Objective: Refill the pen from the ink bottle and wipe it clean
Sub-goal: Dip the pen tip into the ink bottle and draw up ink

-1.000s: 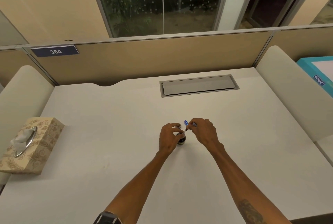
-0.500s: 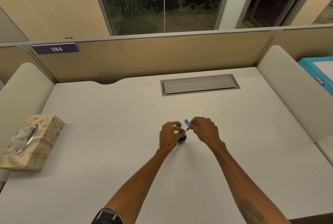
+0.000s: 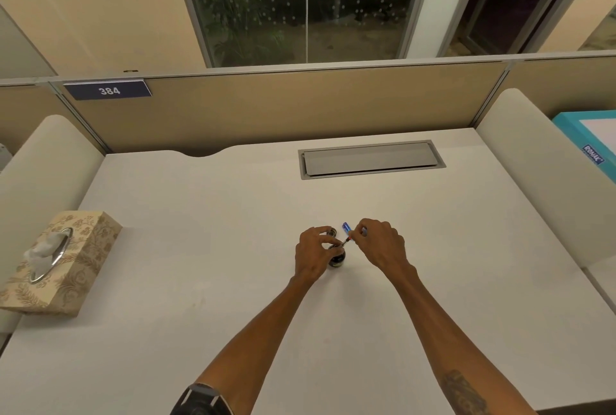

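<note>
A small dark ink bottle (image 3: 337,258) stands near the middle of the white desk (image 3: 233,214). My left hand (image 3: 315,253) curls round it from the left. My right hand (image 3: 378,243) pinches a thin pen part (image 3: 346,241) whose tip slants down to the bottle's mouth. A blue pen piece (image 3: 346,226) lies on the desk just behind my fingers. A small dark round cap (image 3: 331,233) sits behind my left hand. The bottle's mouth is mostly hidden by my fingers.
A patterned tissue box (image 3: 56,261) with a tissue sticking out sits at the desk's left edge. A grey cable hatch (image 3: 370,159) lies flush at the back. A teal box (image 3: 590,137) shows at the far right. Low padded dividers flank both sides.
Both hands stay at the ink bottle with hardly any shift; the pen part keeps its slant at the bottle's mouth.
</note>
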The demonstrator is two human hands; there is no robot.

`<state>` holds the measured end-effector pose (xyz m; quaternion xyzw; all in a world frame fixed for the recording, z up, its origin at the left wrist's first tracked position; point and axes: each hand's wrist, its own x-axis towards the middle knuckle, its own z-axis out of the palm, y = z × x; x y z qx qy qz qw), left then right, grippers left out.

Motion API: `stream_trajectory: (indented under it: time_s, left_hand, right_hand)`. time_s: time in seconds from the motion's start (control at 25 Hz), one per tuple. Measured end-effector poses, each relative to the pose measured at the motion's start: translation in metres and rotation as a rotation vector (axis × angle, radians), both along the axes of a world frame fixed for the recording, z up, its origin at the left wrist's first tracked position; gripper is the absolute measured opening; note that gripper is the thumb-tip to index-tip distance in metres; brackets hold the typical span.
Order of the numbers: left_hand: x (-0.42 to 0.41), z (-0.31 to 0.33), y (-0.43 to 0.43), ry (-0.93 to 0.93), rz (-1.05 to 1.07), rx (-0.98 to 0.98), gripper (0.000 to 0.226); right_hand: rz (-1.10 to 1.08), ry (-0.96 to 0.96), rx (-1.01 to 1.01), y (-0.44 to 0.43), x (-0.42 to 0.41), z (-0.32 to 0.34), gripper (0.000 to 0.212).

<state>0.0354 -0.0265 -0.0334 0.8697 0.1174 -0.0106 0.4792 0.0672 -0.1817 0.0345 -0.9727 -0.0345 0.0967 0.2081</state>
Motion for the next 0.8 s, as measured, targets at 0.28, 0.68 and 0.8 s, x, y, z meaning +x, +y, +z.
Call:
stream_trajectory:
  time_s: [0.28, 0.68, 0.8]
  left_hand:
    - [0.001, -0.001, 0.000, 0.007, -0.007, 0.024, 0.014]
    - [0.001, -0.002, 0.001, 0.021, -0.012, 0.013, 0.015]
    - [0.000, -0.001, 0.001, 0.020, -0.007, 0.003, 0.015]
  right_hand:
    - [0.044, 0.012, -0.005, -0.003, 0.003, 0.005, 0.017]
    - [0.042, 0.007, -0.031, 0.001, -0.002, 0.010, 0.027]
    - [0.017, 0.030, -0.006, 0.003, -0.004, 0.011, 0.035]
